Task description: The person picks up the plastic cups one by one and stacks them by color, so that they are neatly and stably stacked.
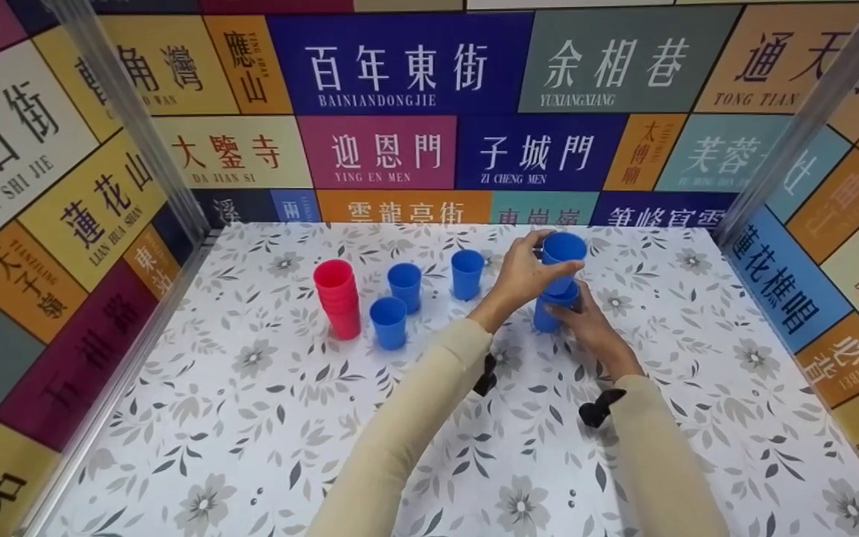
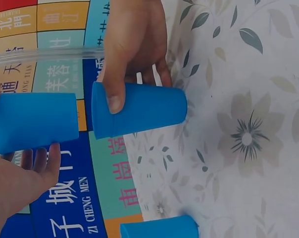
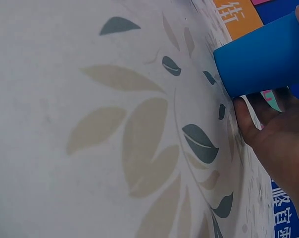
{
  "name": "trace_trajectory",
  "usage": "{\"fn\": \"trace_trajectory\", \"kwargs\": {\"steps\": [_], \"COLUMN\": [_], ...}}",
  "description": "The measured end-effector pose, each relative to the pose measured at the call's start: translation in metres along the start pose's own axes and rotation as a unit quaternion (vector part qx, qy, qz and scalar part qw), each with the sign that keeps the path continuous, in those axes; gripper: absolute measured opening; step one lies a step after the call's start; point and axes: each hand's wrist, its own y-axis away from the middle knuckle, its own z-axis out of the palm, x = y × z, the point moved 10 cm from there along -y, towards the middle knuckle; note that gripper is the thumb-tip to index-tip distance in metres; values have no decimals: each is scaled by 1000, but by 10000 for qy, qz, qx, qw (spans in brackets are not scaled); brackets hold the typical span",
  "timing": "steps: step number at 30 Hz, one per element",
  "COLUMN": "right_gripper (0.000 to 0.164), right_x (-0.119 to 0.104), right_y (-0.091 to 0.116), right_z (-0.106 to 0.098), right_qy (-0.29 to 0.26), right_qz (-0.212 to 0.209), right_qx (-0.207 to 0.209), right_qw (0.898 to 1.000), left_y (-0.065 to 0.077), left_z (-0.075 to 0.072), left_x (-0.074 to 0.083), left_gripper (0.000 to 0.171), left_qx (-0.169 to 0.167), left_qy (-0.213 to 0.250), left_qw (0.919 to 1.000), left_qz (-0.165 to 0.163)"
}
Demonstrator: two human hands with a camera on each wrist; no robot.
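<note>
My left hand grips a blue plastic cup, mouth up, above another blue cup. That lower cup is held by my right hand, its base at the tabletop. In the left wrist view, a narrow gap shows between the left hand's cup and the right hand's cup. The right wrist view shows my right thumb and fingers around the lower cup. Three more blue cups, one at the front, one behind it and one farther right, stand upright left of my hands.
A stack of several red cups stands at the left of the blue cups. A white floral cloth covers the table. Panels printed with place names wall in the back and sides, with clear corner posts.
</note>
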Motion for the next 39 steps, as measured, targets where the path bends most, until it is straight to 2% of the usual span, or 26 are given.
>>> {"fn": "trace_trajectory", "kwargs": {"steps": [8,12,18,24,31,33,39], "right_gripper": [101,102,97,101,96,98,99], "right_x": [2,2,-13,-23,-22,-14,-12], "right_y": [-1,-1,6,21,19,13,13], "right_z": [1,3,5,7,9,7,5], "right_qy": [-60,-154,-364,-247,-227,-161,-185], "right_qz": [-6,-6,-188,126,157,184,301], "right_qx": [19,-26,-95,-162,-128,-75,-28], "right_qw": [10000,9999,9991,9995,9995,9997,9994], "left_y": [-3,-2,-3,-3,0,1,5], "left_z": [12,19,25,26,12,6,-14], "left_x": [-5,-12,-16,-24,-27,-27,-26], "left_gripper": [73,72,75,79,85,83,75], "left_qx": [-41,-49,-57,-5,100,131,319], "left_qy": [64,195,223,114,154,266,726], "left_qw": [9999,9997,9997,9999,9998,9994,9955], "left_qz": [149,114,89,2,87,168,526]}}
